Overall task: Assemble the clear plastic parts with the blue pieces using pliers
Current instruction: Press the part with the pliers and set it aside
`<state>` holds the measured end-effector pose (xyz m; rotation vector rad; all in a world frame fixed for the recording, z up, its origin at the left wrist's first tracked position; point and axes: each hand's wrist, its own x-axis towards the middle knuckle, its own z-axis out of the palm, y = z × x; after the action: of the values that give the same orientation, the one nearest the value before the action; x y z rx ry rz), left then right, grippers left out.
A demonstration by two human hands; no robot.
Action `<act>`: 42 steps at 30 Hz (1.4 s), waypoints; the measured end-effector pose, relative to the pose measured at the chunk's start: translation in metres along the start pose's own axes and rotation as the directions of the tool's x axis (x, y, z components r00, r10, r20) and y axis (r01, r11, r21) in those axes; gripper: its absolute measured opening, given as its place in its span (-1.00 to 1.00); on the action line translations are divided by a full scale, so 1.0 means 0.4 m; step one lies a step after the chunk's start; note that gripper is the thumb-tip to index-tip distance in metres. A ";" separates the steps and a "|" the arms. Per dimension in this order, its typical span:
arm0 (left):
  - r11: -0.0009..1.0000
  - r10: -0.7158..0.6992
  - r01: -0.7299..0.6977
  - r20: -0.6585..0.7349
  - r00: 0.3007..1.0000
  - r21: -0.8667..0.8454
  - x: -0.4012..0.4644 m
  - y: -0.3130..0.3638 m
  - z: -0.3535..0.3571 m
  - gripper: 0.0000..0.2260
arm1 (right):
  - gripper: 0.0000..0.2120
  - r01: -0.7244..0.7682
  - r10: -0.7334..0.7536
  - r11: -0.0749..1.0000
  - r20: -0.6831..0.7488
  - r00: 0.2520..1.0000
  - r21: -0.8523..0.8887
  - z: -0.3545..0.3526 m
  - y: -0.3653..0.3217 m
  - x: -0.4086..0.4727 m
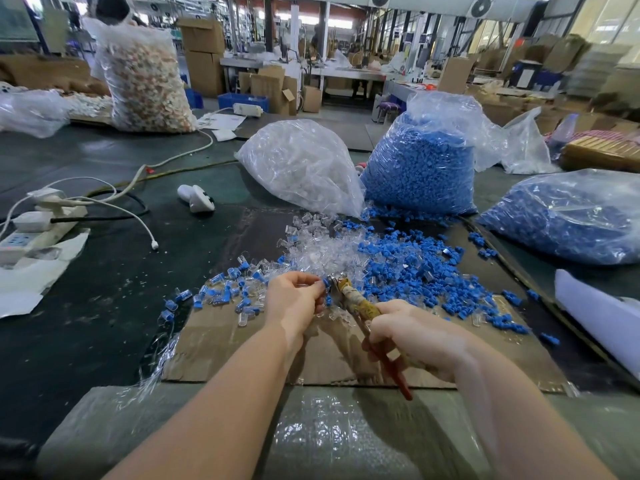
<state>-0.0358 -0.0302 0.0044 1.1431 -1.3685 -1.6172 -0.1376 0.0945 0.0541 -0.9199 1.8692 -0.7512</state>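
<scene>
head: right hand (412,337) grips pliers (349,295).

Big factory hall: stacked cardboard boxes (202,53), long steel workbench (346,72), ceiling fans (480,6), daylight through right-side windows (609,19).

We see the left hand (294,299) pinching a small blue piece (325,283) against the tip of the pliers (360,306), whose taped handles the right hand (412,337) grips. Both work above a sheet of cardboard (339,362) on the dark tabletop (104,306). Loose clear parts (322,244) and blue pieces (415,268) lie heaped just beyond, with a bag of clear parts (304,164) and a bag of blue pieces (422,168) behind them.
</scene>
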 end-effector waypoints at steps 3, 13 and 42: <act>0.997 -0.050 0.050 0.000 0.999 -0.053 0.004 -0.003 0.000 -0.94 | -0.94 0.004 -0.004 1.000 -0.002 1.000 -0.013 0.000 -0.004 -0.002; 0.997 -0.057 0.057 0.014 0.998 -0.051 0.003 0.003 0.002 -0.93 | -0.93 0.012 -0.012 1.000 0.014 1.000 0.007 -0.001 -0.004 -0.005; 0.743 0.416 -0.164 -0.257 0.872 0.649 0.014 0.004 -0.143 -0.92 | -0.49 0.036 -0.161 0.958 -0.430 0.888 -0.284 -0.014 0.056 0.036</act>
<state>0.0160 -0.0555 0.0025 1.4209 -1.7429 -0.6546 -0.1538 0.0954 0.0321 -1.0869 2.3927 -0.8388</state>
